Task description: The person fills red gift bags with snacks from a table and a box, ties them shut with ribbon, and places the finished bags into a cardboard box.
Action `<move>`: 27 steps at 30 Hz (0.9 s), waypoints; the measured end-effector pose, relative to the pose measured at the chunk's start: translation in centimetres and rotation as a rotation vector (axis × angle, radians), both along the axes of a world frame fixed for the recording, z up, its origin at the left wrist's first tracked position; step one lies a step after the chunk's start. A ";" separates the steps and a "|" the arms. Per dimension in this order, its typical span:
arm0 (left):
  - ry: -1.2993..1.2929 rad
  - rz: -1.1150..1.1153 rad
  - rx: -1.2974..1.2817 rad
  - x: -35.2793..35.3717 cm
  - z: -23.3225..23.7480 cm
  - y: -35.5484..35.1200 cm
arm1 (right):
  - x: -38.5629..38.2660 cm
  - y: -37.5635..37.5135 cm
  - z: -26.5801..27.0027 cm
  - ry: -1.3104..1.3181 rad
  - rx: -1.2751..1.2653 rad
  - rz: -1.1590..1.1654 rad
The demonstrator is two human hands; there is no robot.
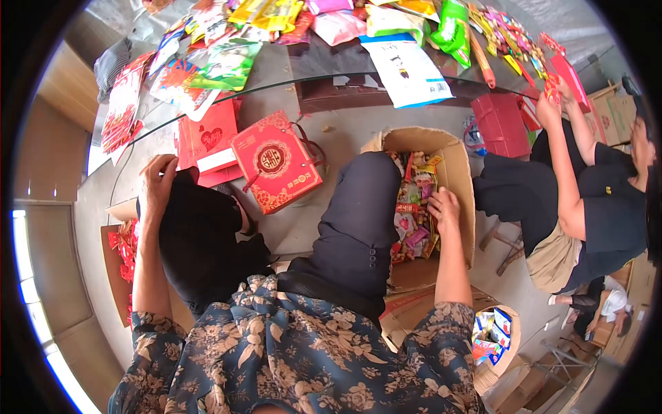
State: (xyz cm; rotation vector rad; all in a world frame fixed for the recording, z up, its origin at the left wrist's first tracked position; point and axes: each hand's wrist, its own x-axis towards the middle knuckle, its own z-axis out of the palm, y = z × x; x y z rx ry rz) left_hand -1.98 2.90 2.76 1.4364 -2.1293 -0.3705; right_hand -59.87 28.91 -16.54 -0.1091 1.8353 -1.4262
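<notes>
My right hand (pixel 445 209) is over the right side of a cardboard box (pixel 456 172) filled with small wrapped sweets (pixel 414 207). Its fingers are bent, and whether anything is between them is too small to tell. My left hand (pixel 160 181) hangs by my left knee, fingers curled with the tips together; nothing shows in it. Just right of that hand, below the glass table edge, stand a red bag with a heart (pixel 211 140) and a red patterned gift box (pixel 272 163) with a dark handle and a tassel.
Colourful snack packets (pixel 231 65) and a white packet (pixel 407 69) lie on the glass table (pixel 310 69). A co-worker (pixel 593 193) sits at the right holding a red item. Red-wrapped goods (pixel 124 255) fill a carton at left. Another carton of packets (pixel 493 334) is lower right.
</notes>
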 end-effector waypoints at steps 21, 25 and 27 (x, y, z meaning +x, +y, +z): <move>-0.159 0.023 0.133 -3.7 0.3 -1.8 | -6.6 -9.7 -11.8 0.334 0.286 0.306; -0.209 0.026 0.156 -4.1 0.6 -2.0 | -5.9 -12.4 -15.9 0.419 0.440 0.351; -0.224 0.035 0.166 -4.0 0.7 -1.8 | -4.8 -13.0 -17.6 0.534 0.464 0.328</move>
